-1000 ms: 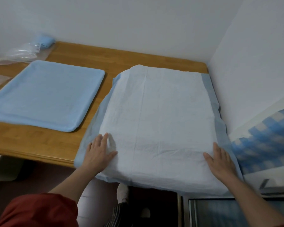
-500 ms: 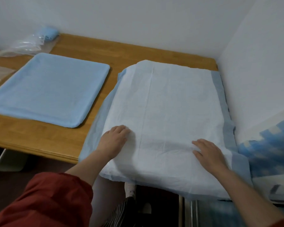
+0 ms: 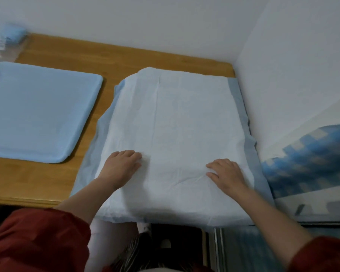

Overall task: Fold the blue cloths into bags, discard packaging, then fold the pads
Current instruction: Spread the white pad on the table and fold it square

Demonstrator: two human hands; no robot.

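Note:
A large white pad (image 3: 185, 118) with a blue border lies spread over the right end of the wooden table (image 3: 37, 179), its near edge hanging past the table's front. My left hand (image 3: 120, 167) rests palm down on the pad's near left part, fingers curled slightly. Flat on the near right part of the pad lies my right hand (image 3: 227, 173), fingers spread toward the left. Neither hand grips anything. A second pad (image 3: 37, 112), blue side up, lies flat on the table's left half.
At the back left corner of the table sit clear plastic packaging (image 3: 0, 48) and a rolled blue cloth (image 3: 14, 33). White walls close in behind and on the right. A blue checked fabric (image 3: 306, 160) lies at the right, beside the pad.
Both hands have slid inward over the white pad from its near corners toward its middle. The camera has shifted right and closer.

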